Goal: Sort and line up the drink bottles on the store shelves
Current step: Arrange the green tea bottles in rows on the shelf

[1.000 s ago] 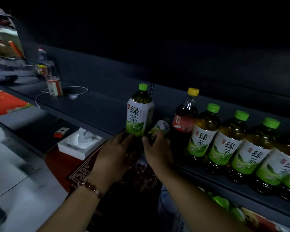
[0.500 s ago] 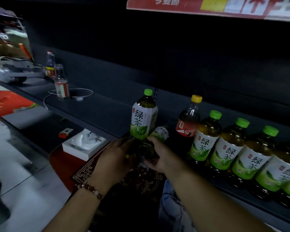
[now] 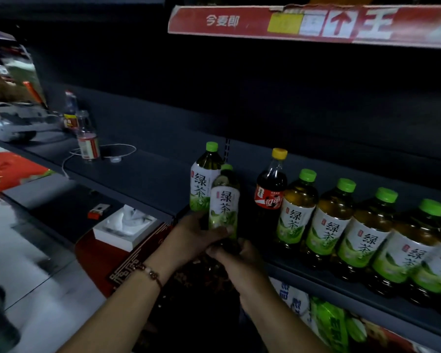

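A green tea bottle [image 3: 224,200] with a green cap stands nearly upright at the front of the dark shelf [image 3: 138,174]. My left hand [image 3: 196,234] and my right hand [image 3: 236,253] both grip its dark lower part. Right behind it stands another green tea bottle [image 3: 201,184]. To the right are a cola bottle [image 3: 270,189] with a yellow cap and a row of several green tea bottles [image 3: 346,225] running off to the right.
Far left on the same shelf stand a clear bottle [image 3: 87,141], another bottle [image 3: 69,110] and a white cable [image 3: 117,154]. A white tissue box [image 3: 124,228] sits below left. A red price strip [image 3: 311,24] fronts the shelf above. Packaged goods [image 3: 326,319] fill the lower shelf.
The green tea bottle that lay tipped between my hands now stands nearly upright in front of the other one. Both hands have slid down to its base.
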### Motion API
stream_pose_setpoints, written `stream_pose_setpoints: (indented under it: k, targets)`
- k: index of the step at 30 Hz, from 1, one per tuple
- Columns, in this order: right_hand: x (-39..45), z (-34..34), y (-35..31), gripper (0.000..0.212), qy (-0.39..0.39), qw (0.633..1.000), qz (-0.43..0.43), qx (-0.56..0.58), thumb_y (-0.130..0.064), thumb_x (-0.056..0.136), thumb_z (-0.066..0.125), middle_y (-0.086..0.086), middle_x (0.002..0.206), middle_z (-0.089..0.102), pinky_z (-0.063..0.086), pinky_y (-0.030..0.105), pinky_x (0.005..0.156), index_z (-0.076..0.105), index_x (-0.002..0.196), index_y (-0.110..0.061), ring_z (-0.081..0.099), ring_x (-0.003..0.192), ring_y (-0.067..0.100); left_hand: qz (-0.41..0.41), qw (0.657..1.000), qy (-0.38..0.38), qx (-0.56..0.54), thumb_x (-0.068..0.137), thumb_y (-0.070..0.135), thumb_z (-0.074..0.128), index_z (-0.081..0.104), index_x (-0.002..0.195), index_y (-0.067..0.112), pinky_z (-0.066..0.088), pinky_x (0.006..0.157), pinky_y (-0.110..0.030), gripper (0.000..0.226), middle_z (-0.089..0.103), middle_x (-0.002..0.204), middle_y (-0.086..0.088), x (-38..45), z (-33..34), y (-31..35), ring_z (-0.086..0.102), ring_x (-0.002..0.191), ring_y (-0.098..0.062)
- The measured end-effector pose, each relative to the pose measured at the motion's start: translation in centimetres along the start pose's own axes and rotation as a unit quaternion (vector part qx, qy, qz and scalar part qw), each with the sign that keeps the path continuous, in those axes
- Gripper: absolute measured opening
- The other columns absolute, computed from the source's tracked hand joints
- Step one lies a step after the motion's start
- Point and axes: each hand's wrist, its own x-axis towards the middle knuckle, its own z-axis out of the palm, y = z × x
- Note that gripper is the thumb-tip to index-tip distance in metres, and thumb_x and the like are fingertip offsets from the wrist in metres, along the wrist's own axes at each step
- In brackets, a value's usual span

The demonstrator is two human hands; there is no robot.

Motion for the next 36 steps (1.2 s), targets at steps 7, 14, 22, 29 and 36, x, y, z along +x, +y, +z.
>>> stream_pose_setpoints:
  k: [7,14,22,29,36]
  targets:
    - [2.5,0.6,-0.7,0.068,0.073,0.965,-0.200,-0.152,-0.037,0.074,0.078,-0.006,0.124,0.049,0.046,0.034,0.098,0.050,0.135,-0.030,0.051,0.120,0.015,0.086,0.995,0.041,0.021,0.078,0.011,0.081,0.048,0.117,0.038,0.051,0.079,-0.011,0.057,0.066,0.103,0.019,3.3,0.1,-0.8,0.062,0.094,0.013]
    - [4.0,0.7,0.7,0.098,0.050,0.973,-0.154,-0.165,-0.038,0.070,0.068,-0.010,0.153,0.037,0.039,0.043,0.112,0.016,0.153,-0.042,0.038,0.139,0.013,0.136,0.989,0.059,0.026,0.082,0.007,0.077,0.044,0.124,0.043,0.040,0.089,-0.005,0.065,0.058,0.122,0.023,7.0,3.0,-4.8,0.052,0.113,0.014]
    - [3.1,-1.3,-0.6,0.074,0.001,0.951,-0.168,-0.260,-0.029,0.083,0.066,-0.009,0.145,0.041,0.037,0.031,0.110,0.031,0.148,-0.036,0.041,0.135,0.012,0.188,0.970,0.063,0.138,0.086,0.019,0.074,0.039,0.135,0.045,0.042,0.094,-0.011,0.065,0.054,0.127,0.023,8.0,3.7,-4.8,0.050,0.117,0.011]
    - [-1.5,-4.2,-2.1,0.060,-0.038,0.872,-0.204,-0.443,-0.037,0.090,0.059,-0.009,0.154,0.032,0.030,0.029,0.114,0.039,0.146,-0.029,0.033,0.141,0.017,0.111,0.880,0.058,0.457,0.086,0.053,0.055,0.054,0.132,0.031,0.054,0.082,-0.038,0.051,0.058,0.127,-0.001,1.6,2.3,-2.4,0.062,0.107,-0.025]
    - [-10.4,-7.9,-6.6,0.061,-0.108,0.813,-0.259,-0.511,-0.036,0.092,0.059,-0.005,0.156,0.029,0.030,0.020,0.108,0.038,0.149,-0.026,0.035,0.138,0.014,0.144,0.867,-0.022,0.477,0.088,0.051,0.053,0.039,0.144,0.041,0.037,0.090,-0.019,0.058,0.046,0.132,0.010,-8.1,-1.7,4.8,0.047,0.120,-0.010]
